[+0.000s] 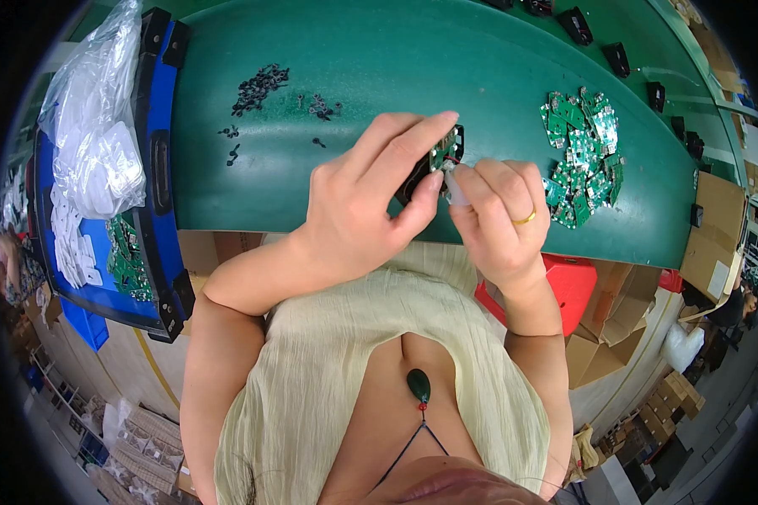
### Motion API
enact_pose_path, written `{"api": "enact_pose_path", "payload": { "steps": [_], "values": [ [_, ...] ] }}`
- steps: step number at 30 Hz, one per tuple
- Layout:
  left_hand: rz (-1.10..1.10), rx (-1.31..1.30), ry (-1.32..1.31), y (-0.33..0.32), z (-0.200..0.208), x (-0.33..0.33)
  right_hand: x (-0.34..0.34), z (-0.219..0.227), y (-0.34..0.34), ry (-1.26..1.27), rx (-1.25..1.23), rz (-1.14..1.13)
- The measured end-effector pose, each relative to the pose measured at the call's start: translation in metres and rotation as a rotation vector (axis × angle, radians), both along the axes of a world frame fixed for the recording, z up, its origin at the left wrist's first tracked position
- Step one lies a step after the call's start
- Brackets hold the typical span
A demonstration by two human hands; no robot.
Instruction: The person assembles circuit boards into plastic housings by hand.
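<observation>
My left hand [354,198] is closed around a small black plastic housing [411,183], gripping it between thumb and fingers above the front of the green table. A green circuit board [445,151] shows in the housing, with a bit of red wire near it. My right hand [504,210], a ring on one finger, pinches a small whitish translucent piece [457,190] against the board's side. Its fingertips cover part of that piece, so its exact kind is hidden.
Small black parts [259,88] lie scattered on the table [354,59] at the left. A pile of green circuit boards [583,156] is at the right. The blue crate [164,244] on the left holds bagged white pieces [105,160] and boards. Black housings [616,59] line the far right.
</observation>
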State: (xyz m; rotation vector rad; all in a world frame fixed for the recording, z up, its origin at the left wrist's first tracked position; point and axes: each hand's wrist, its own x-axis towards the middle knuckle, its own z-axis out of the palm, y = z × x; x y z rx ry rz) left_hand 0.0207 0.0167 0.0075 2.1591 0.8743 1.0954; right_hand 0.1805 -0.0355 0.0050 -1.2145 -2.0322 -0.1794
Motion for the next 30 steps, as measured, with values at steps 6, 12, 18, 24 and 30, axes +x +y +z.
{"api": "enact_pose_path", "payload": {
  "steps": [6,12,18,24,30],
  "values": [
    [-0.047,-0.043,-0.092,0.003,-0.002,-0.001,0.004,-0.002,-0.001,0.111,0.019,0.028],
    [-0.051,-0.056,-0.086,0.0,0.0,-0.001,0.005,-0.002,-0.002,0.271,-0.089,0.054],
    [-0.047,-0.043,-0.077,0.0,0.001,-0.001,0.002,0.001,0.001,0.232,-0.077,0.065],
    [-0.073,-0.171,-0.108,0.001,-0.003,-0.003,0.003,-0.015,0.007,0.405,-0.1,0.105],
    [-0.074,-0.286,-0.096,0.002,-0.007,-0.005,0.003,-0.03,0.009,0.399,-0.067,0.076]
  ]
}}
